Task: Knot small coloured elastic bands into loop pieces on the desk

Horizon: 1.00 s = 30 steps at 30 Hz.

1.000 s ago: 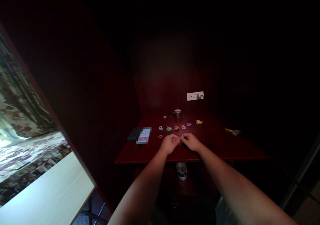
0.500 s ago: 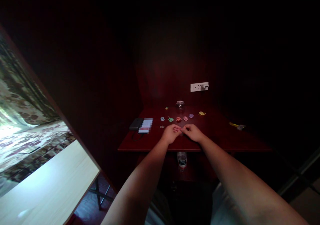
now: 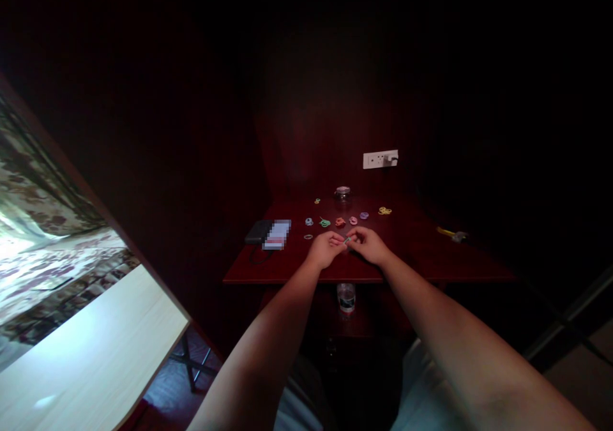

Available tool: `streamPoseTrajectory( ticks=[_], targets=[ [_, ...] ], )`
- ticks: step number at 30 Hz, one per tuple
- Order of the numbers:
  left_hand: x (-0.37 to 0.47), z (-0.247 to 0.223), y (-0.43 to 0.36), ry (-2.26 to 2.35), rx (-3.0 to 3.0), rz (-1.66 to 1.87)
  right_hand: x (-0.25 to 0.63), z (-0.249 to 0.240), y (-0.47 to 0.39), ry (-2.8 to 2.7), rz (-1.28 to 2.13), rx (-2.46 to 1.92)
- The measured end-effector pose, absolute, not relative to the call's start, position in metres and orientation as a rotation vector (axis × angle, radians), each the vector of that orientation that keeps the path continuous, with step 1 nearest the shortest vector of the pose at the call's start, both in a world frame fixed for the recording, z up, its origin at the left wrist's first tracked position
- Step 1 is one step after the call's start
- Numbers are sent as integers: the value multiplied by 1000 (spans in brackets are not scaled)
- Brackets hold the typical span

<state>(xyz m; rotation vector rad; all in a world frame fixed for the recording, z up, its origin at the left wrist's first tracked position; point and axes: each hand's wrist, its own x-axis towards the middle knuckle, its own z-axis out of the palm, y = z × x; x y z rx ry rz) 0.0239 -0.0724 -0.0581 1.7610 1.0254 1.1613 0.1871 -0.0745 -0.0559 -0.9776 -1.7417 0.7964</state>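
My left hand [image 3: 326,248] and my right hand [image 3: 368,245] meet over the front of a dark red desk [image 3: 278,271], fingertips pinched together. Between them shows a small greenish elastic band [image 3: 347,241], mostly hidden by the fingers. Just beyond lie small piles of coloured bands in a row: blue [image 3: 309,221], green [image 3: 325,223], orange-red [image 3: 340,222], pink [image 3: 353,221] and purple [image 3: 364,216]. A yellow pile [image 3: 384,211] sits farther right. One pale loop [image 3: 308,236] lies left of my left hand, and a small yellow-green one [image 3: 317,201] farther back.
A clear jar [image 3: 342,194] stands at the back, below a wall socket [image 3: 380,159]. At left are a black case [image 3: 258,232] and a blurred-out phone [image 3: 276,234]. A yellow-handled tool [image 3: 453,234] lies right. A plastic bottle [image 3: 346,300] stands below the desk edge.
The greenish band now shows between my fingertips, where it was not visible before. My hands stay close together. The whole view has shifted slightly.
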Motion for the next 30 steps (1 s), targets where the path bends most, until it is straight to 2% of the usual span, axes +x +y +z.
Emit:
streamPoseTrajectory(
  ticks=[17, 30],
  targets=[
    [23, -58, -69, 1019, 1804, 1212, 188, -52, -78, -1749, 853, -1009],
    [22, -58, -70, 1136, 2011, 1130, 187, -51, -77, -1845, 588, -1127]
  ],
)
